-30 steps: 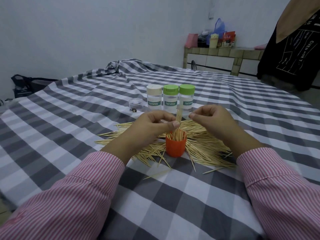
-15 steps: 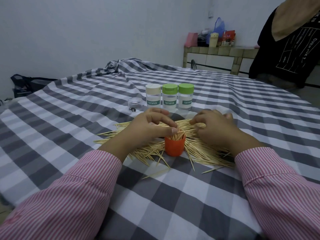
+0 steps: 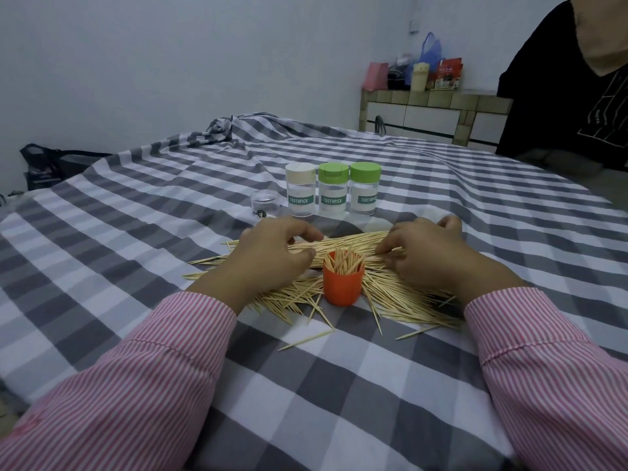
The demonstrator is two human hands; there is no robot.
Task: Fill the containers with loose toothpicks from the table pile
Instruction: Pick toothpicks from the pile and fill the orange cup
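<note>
Orange plastic cup (image 3: 342, 283) stands upright on the table (image 3: 112, 239), which is covered with a grey-and-white checked cloth; the cup is taken as landmark. It is open-topped and holds a bundle of toothpicks standing on end, tips leaning in several directions. Loose toothpick pile (image 3: 401, 297) lies on the cloth all around the cup: behind it, to both sides, and thinning to a few stray sticks in front. Left hand (image 3: 268, 258) is just left of the cup, palm down over the pile, fingers curled with thumb and fingertips close together at the toothpicks behind the cup; cannot tell whether any sticks are pinched. Right hand (image 3: 428, 256) is just right of the cup, also palm down, fingers bent and fingertips touching the long row of toothpicks behind the cup; grip likewise cannot be told. Neither hand touches the cup. Both forearms wear pink-and-white striped sleeves (image 3: 176, 348). Well behind the cup, three clear jars labelled TOOTHPICK stand side by side: a cream-lidded jar (image 3: 300, 190) at left, a green-lidded jar (image 3: 333, 190) in the middle, and a second green-lidded jar (image 3: 365, 188) at right. A small clear pot (image 3: 264, 203) sits just left of that row. Far right behind the cup, a person in a black shirt (image 3: 564, 96) is beside the table.
</note>
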